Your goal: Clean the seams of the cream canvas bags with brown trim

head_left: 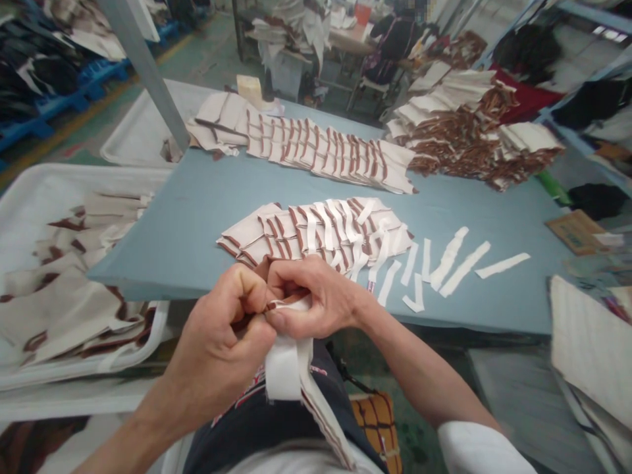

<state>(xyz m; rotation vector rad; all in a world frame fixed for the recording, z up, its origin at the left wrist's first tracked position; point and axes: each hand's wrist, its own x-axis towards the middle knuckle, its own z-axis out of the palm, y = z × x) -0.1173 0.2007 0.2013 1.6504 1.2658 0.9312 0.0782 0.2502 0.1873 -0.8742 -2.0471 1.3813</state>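
Note:
My left hand (227, 329) and my right hand (311, 296) meet just in front of the table's near edge. Fingers and thumbs of both are pinched on a brown-edged cream fabric piece (326, 411), which hangs down toward my lap. A wide white strip (284, 372) dangles from under my right fingers, lying against the fabric. The exact spot being pinched is hidden by my fingertips. Beyond my hands, a row of overlapping cream pieces with brown edges (276, 234) lies on the table, with several loose white strips (449, 260) over and beside its right end.
The blue-grey table (197, 197) carries a second overlapping row (320, 148) and a tall fabric pile (454, 125) at back right. White bins (162, 329) of fabric stand at left, near a metal post (153, 72). A person (390, 46) sits in the background.

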